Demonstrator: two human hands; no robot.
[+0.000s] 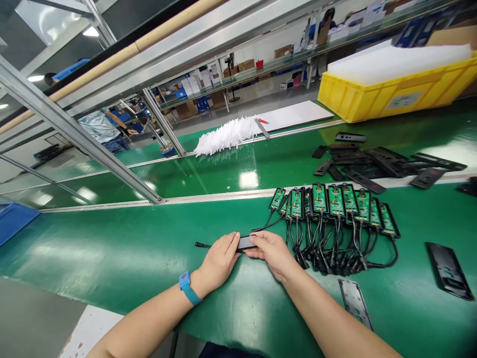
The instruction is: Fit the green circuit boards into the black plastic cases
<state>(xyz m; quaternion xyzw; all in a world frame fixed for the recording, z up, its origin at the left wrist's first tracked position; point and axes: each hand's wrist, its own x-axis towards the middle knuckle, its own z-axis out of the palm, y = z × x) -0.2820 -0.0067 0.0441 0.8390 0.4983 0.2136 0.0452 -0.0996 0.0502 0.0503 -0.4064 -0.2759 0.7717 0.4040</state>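
Between both hands lies a small dark, flat plastic case [246, 242] with a grey top; a black cable end [203, 244] sticks out on its left side. My left hand [221, 261], with a blue wrist strap [189, 287], closes on the case's left end. My right hand [274, 253] grips its right end, thumb on top. Right of my hands, green circuit boards [336, 201] sit in black half-shells in an overlapping row, their black cables [328, 248] bunched toward me. The case's underside is hidden by my fingers.
Loose black covers [372, 161] are heaped at the back right. Two shells, one black [449, 271] and one greyish [354, 301], lie at the front right. A yellow bin [372, 102] holds white foam sheets. White strips [227, 135] lie beyond the belt; an aluminium post [93, 139] slants at left.
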